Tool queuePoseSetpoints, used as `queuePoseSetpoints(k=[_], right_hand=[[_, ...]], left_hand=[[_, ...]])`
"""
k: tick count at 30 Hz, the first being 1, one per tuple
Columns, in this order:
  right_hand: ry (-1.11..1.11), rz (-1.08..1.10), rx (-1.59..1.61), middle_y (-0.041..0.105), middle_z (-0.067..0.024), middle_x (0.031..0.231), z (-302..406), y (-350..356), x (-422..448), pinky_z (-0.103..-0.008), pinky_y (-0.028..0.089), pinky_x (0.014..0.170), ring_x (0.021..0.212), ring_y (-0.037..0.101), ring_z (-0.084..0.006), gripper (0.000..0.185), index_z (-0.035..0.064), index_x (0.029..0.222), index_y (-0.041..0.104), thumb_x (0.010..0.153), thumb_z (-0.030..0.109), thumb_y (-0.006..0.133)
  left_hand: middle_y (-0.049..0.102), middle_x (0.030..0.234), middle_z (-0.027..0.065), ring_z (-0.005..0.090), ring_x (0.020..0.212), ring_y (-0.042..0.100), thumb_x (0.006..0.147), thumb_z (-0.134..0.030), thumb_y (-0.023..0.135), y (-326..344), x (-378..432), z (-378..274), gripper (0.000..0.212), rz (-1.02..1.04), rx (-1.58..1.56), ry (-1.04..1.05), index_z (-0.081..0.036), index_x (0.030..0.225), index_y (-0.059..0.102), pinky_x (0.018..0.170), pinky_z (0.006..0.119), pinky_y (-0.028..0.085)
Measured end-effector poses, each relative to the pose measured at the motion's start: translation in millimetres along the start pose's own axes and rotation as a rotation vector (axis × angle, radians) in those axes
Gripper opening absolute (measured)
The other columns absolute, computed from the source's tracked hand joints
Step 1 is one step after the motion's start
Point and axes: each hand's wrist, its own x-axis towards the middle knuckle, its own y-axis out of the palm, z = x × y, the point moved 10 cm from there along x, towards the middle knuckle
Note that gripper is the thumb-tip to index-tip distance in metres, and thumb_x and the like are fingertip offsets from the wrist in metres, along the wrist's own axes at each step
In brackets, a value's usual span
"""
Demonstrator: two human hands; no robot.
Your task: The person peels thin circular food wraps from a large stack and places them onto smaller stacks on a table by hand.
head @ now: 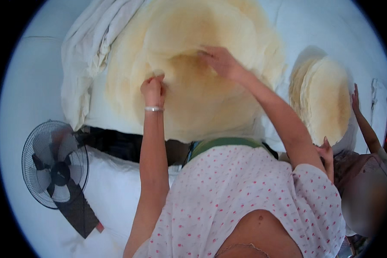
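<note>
A broad pile of thin, round, cream-coloured sheets (209, 106), resembling large flatbreads, lies before me on a white-covered table. Their middles are browned and the edges overlap unevenly. On the left side of the pile, my left hand (153, 89), with a pale bracelet at the wrist, has its fingers bent in a pinch at a sheet's edge. My right hand (220, 62) is over the browned middle, its fingers blurred by motion. Whether those fingers hold a sheet cannot be made out.
White cloth (84, 61) lies bunched left of the pile. A black-framed fan (60, 173) stands at lower left beside white wrapped material (113, 187). To the right, another person's hands (325, 151) flank a second stack of round sheets (329, 96).
</note>
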Motion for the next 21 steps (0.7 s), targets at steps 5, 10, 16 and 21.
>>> queuePoseSetpoints(k=[5, 10, 16, 21], right_hand=[[0.026, -0.054, 0.031, 0.06, -0.0135, 0.083, 24, -16, 1, -0.0326, 0.045, 0.072, 0.074, 0.053, -0.0222, 0.031, 0.0016, 0.114, 0.057, 0.095, 0.025, 0.047], [-0.026, -0.037, -0.044, 0.061, -0.0167, 0.084, 34, -8, 8, -0.0341, 0.045, 0.071, 0.075, 0.056, -0.025, 0.029, 0.0015, 0.112, 0.057, 0.094, 0.023, 0.05], [0.007, 0.036, -0.071, 0.064, -0.0185, 0.093, 41, 17, 2, -0.0331, 0.047, 0.076, 0.08, 0.059, -0.0299, 0.028, -0.0003, 0.114, 0.057, 0.094, 0.018, 0.049], [-0.084, 0.079, -0.035, 0.064, -0.0196, 0.101, 41, 29, 2, -0.0329, 0.048, 0.082, 0.089, 0.062, -0.0306, 0.026, -0.0007, 0.115, 0.057, 0.092, 0.011, 0.05]], left_hand=[[0.051, 0.072, 0.0011, 0.0076, 0.047, 0.04, 0.074, 0.002, 0.068, 4, -13, -14, 0.022, -0.089, -0.089, 0.07, -0.001, 0.089, 0.053, 0.038, 0.024, 0.03], [0.054, 0.075, 0.0044, 0.0114, 0.053, 0.048, 0.073, 0.001, 0.07, -8, -2, -27, 0.026, -0.121, -0.203, 0.212, -0.001, 0.092, 0.051, 0.043, 0.024, 0.038], [0.057, 0.075, 0.0032, 0.0122, 0.054, 0.053, 0.078, -0.001, 0.067, 7, -12, -32, 0.018, 0.012, -0.1, 0.121, -0.004, 0.09, 0.054, 0.048, 0.025, 0.047], [0.056, 0.076, 0.0016, 0.0121, 0.059, 0.055, 0.084, -0.003, 0.058, 39, -29, -66, 0.013, 0.296, -0.248, 0.142, -0.005, 0.095, 0.053, 0.055, 0.026, 0.049]])
